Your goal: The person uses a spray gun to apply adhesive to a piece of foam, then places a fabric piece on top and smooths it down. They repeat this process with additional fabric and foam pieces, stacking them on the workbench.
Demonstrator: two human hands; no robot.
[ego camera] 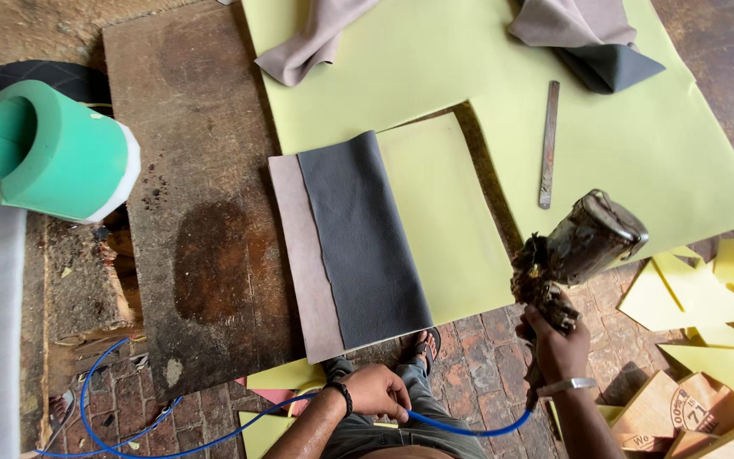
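The right hand [556, 347] is curled tight round the grip of a glue-caked spray gun [578, 255], its cup tilted up toward one o'clock and standing clear of the bench edge; a metal bangle sits on that wrist. The left hand [377, 391], at six o'clock, is loosely closed on the blue hose [469, 427], which runs on from the fingers to the gun's base at four o'clock and back the other way in loops over the brick floor toward seven o'clock. Just above the hands, at the centre, lies a yellow foam panel [448, 217] with grey fabric [358, 242] folded back over its left half, the pale underside showing along the nine o'clock edge — the right half of the foam is bare. The work in hand looks like gluing, the gun raised and not yet over the panel. A spray pass would call for bringing the nozzle in over the bare foam with the hose held slack. A steel ruler [548, 144] lies at one o'clock on the big yellow sheet [435, 59], a green foam block [53, 153] at ten o'clock.
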